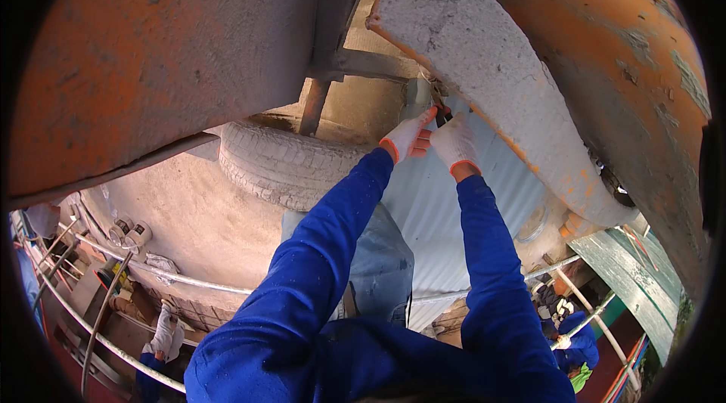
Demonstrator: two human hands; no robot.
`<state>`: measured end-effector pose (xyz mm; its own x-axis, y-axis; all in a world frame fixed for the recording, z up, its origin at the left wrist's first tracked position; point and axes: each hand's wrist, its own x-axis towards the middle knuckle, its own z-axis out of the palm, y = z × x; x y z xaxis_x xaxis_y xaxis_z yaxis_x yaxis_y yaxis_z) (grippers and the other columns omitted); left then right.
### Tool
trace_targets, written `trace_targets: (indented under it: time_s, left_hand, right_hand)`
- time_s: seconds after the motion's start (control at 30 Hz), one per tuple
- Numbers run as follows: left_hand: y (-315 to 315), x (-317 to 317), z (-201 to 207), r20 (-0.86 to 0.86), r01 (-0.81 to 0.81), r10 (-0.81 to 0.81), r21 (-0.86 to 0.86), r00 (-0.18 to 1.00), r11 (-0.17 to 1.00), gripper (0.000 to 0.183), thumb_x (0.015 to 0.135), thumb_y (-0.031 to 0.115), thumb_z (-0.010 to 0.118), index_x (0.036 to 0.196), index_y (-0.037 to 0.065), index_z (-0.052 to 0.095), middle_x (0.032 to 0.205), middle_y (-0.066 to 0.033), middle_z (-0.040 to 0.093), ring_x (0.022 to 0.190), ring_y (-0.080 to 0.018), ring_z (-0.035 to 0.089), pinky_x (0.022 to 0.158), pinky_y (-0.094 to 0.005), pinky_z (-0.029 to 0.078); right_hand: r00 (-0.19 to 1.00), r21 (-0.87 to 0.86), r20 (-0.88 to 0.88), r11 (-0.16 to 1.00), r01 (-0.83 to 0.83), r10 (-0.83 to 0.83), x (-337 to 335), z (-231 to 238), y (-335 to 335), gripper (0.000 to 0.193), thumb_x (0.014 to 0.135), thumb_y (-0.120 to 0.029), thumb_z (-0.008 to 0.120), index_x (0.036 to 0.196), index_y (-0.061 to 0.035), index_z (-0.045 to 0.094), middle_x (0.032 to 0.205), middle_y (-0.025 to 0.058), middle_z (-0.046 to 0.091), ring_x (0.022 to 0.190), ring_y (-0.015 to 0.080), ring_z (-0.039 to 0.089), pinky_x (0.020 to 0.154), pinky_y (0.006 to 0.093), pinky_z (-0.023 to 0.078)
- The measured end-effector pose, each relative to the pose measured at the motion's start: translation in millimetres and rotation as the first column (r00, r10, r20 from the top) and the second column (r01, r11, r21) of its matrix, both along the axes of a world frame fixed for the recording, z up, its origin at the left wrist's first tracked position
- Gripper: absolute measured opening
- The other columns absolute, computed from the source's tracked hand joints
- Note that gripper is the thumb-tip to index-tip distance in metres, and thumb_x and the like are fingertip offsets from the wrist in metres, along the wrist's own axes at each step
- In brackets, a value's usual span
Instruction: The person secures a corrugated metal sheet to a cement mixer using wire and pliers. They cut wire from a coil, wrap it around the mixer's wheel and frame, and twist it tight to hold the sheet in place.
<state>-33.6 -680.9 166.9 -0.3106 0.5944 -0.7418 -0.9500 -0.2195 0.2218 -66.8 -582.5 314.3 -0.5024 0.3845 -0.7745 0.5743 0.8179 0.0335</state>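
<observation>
Both my hands wear white knit gloves with orange cuffs and meet below the lower edge of a crusted, orange-edged metal plate [461, 32]. My left hand [407, 137] has its fingers stretched toward the right hand, thumb apart and raised. My right hand [454, 141] is closed, its back toward me. A small dark piece [445, 116] shows at its fingertips, too hidden to name. Just above the hands a dark, rough part [434, 87] hangs by the plate's edge. Behind them lies a grey corrugated sheet [484, 184].
A dusty tyre [287, 165] lies left of my hands, beside a rusty post [313, 106]. An orange, cement-crusted panel [174, 48] and a rounded orange body [605, 63] overhang both sides. Pale railings [113, 358] curve below; two people [578, 342] [160, 339] are beyond.
</observation>
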Motion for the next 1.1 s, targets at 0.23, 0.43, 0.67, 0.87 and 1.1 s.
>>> trace_targets:
  time_s: [0.23, 0.43, 0.67, 0.87, 1.1]
  left_hand:
    - [51, -45, 13, 0.025, -0.379, 0.38, -0.044, 0.925, 0.924, 0.025, 0.101, 0.025, 0.071, 0.112, 0.003, 0.067, 0.096, -0.0083, 0.067, 0.083, -0.0216, 0.066, 0.078, -0.0407, 0.058]
    - [93, -49, -74, -0.289, -0.142, 0.108, -0.099, 0.951, 0.985, 0.024, 0.103, 0.024, 0.067, 0.116, 0.004, 0.066, 0.099, -0.0081, 0.067, 0.085, -0.0213, 0.066, 0.077, -0.0406, 0.058]
    - [68, -45, -118, -0.466, 0.115, -0.154, -0.112, 0.871, 0.987, 0.024, 0.104, 0.023, 0.061, 0.12, 0.006, 0.065, 0.102, -0.008, 0.068, 0.087, -0.0209, 0.066, 0.076, -0.0406, 0.057]
    - [72, -26, -106, -0.427, 0.076, -0.075, -0.015, 0.901, 0.997, 0.025, 0.106, 0.022, 0.056, 0.123, 0.007, 0.065, 0.105, -0.0079, 0.068, 0.088, -0.0206, 0.066, 0.076, -0.0405, 0.056]
    - [158, -17, -89, 0.038, -0.546, 0.547, -0.021, 0.836, 0.837, 0.03, 0.107, 0.028, 0.056, 0.12, 0.005, 0.07, 0.11, -0.0121, 0.072, 0.092, -0.027, 0.065, 0.08, -0.0469, 0.055]
  right_hand:
    - [0.939, -0.419, -0.116, 0.873, 0.249, -0.324, 39, -44, 52, 0.061, 0.091, -0.028, 0.078, 0.138, 0.0026, 0.052, 0.116, 0.0183, 0.072, 0.102, 0.0356, 0.073, 0.091, 0.0442, 0.059]
    - [-0.015, -0.551, 0.725, -0.592, 0.589, -0.689, 67, -105, 133, 0.058, 0.103, -0.038, 0.07, 0.14, 0.0027, 0.051, 0.116, 0.0134, 0.061, 0.094, 0.0274, 0.063, 0.078, 0.0402, 0.056]
    - [-0.062, -0.252, 0.954, -0.893, 0.372, -0.295, 59, -125, 75, 0.049, 0.103, -0.035, 0.068, 0.135, 0.001, 0.057, 0.112, 0.013, 0.063, 0.087, 0.0251, 0.06, 0.072, 0.0401, 0.053]
    - [0.514, -0.627, 0.734, -0.152, 0.764, -0.445, 31, -148, 165, 0.039, 0.102, -0.031, 0.069, 0.128, -0.003, 0.063, 0.111, 0.0169, 0.072, 0.092, 0.0309, 0.073, 0.077, 0.0495, 0.059]
    - [0.966, -0.053, -0.014, 0.965, -0.258, 0.257, 10, -91, 110, 0.043, 0.102, -0.033, 0.069, 0.131, -0.002, 0.065, 0.112, 0.0177, 0.073, 0.097, 0.0332, 0.075, 0.081, 0.0501, 0.061]
